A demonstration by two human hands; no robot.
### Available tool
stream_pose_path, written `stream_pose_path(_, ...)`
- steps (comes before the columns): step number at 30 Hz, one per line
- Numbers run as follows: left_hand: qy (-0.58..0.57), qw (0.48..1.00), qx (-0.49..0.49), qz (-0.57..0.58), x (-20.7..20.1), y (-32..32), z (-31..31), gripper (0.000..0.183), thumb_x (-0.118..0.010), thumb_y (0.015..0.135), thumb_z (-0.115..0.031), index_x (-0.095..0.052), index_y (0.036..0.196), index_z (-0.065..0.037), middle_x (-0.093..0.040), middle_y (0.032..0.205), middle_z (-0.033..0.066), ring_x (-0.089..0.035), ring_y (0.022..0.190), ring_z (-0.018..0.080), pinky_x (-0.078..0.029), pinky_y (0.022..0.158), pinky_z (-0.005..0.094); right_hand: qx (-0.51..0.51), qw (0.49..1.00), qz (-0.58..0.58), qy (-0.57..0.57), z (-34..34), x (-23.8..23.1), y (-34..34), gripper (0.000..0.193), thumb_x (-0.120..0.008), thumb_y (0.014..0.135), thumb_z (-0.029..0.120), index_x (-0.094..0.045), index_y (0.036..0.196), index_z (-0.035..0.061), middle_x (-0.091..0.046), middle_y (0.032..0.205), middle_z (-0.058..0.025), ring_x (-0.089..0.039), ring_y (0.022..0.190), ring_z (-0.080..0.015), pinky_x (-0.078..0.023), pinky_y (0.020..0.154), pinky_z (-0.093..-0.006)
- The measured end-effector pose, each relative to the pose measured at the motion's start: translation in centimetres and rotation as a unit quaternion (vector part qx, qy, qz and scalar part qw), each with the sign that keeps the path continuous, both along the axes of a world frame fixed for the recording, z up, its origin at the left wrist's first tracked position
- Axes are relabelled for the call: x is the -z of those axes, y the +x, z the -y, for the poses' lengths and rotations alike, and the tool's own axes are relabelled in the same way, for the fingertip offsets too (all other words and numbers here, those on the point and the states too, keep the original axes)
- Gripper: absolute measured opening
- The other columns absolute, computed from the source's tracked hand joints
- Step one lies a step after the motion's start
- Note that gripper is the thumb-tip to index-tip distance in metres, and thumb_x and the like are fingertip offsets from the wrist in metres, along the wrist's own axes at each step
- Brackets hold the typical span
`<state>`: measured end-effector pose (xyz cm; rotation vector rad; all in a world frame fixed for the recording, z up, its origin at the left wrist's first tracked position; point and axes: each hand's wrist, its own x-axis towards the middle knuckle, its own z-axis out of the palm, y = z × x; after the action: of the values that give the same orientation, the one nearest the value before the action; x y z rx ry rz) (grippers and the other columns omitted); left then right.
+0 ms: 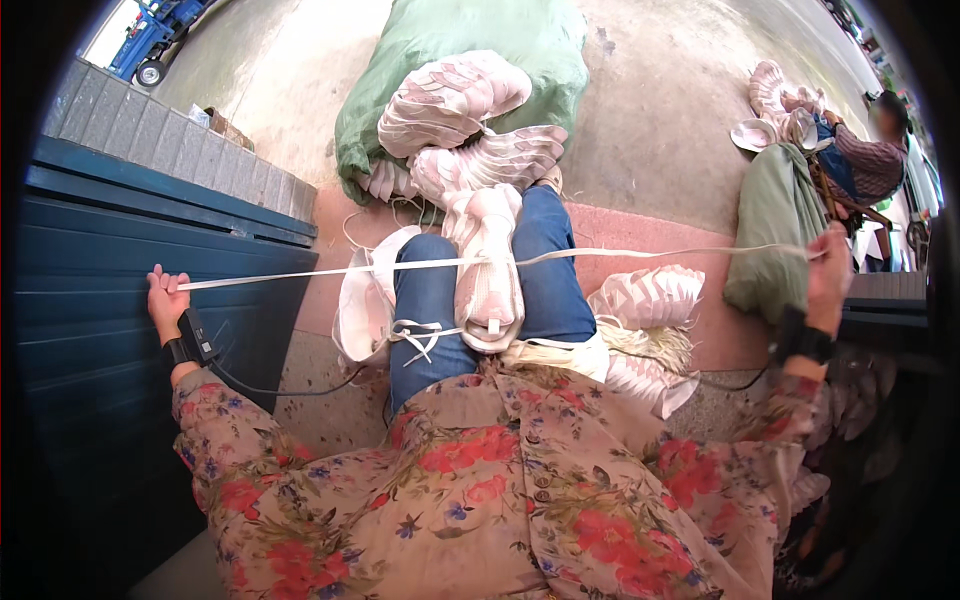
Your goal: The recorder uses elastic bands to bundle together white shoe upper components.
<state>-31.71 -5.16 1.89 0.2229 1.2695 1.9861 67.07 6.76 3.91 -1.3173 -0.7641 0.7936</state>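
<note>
The long white flat strap (500, 260) runs taut across the person's blue-jeaned knees (430, 300), stretched between both outspread hands and passing over a stack of pale pink, ribbed shell-shaped pieces (488, 280) resting on the lap. The left hand (165, 300) has its fingers (158, 283) clamped on the strap's end beside the dark blue metal shutter (90, 300). The right hand (828, 280) is closed on the other end, near a green cloth sack (775, 240).

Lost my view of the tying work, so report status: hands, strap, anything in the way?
Left hand and right hand both gripping white strap, pulled taut across pink stack on lap. Nothing blocking strap.
</note>
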Motion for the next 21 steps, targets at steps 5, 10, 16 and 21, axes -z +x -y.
stream_pose_path(5, -0.177, 0.963, 0.148, -0.137, 0.7, 14.2, -4.9, 0.022, -0.048, 0.088, -0.020, -0.050, 0.104, -0.005, -0.027, 0.053, -0.0075, -0.026, 0.041, 0.0042, -0.027, 0.040, 0.0209, -0.258, 0.938, 0.182, -0.145, 4.0, 8.4, -19.2, 0.011, -0.052, 0.082, 0.007, -0.060, 0.086, 0.0018, -0.057, 0.072, -0.0021, -0.053, 0.066, -0.0112, -0.044, 0.060, -0.0252)
stream_pose_path(10, -0.240, 0.856, 0.424, -0.173, 5.8, 30.4, -5.2, 0.022, -0.050, 0.088, -0.025, -0.055, 0.103, -0.009, -0.033, 0.057, -0.0090, -0.030, 0.043, 0.0013, -0.026, 0.035, 0.0163, -0.458, 0.776, 0.429, -0.063, 6.1, 13.2, -34.1, 0.014, -0.050, 0.080, 0.013, -0.059, 0.075, 0.0047, -0.059, 0.076, -0.0115, -0.053, 0.078, -0.0336, -0.042, 0.070, -0.0420)
stream_pose_path(16, -0.129, 0.747, 0.544, -0.360, 9.1, 39.4, -4.5, 0.022, -0.051, 0.084, -0.015, -0.061, 0.097, 0.001, -0.061, 0.092, 0.0082, -0.056, 0.084, 0.0145, -0.043, 0.072, 0.0235, -0.297, 0.817, 0.494, -0.001, 6.6, 14.3, -36.8, 0.009, -0.049, 0.073, 0.007, -0.058, 0.075, 0.0068, -0.054, 0.095, -0.0065, -0.047, 0.095, -0.0261, -0.036, 0.077, -0.0412)
stream_pose_path(21, -0.064, 0.698, 0.468, -0.538, 8.9, 40.6, -5.3, 0.020, -0.052, 0.080, -0.009, -0.062, 0.092, 0.003, -0.061, 0.085, 0.0162, -0.059, 0.077, 0.0201, -0.043, 0.071, 0.0266, -0.278, 0.822, 0.496, -0.029, 6.1, 14.4, -37.4, 0.008, -0.051, 0.072, 0.009, -0.059, 0.072, 0.0075, -0.052, 0.096, -0.0052, -0.045, 0.096, -0.0255, -0.034, 0.079, -0.0407)
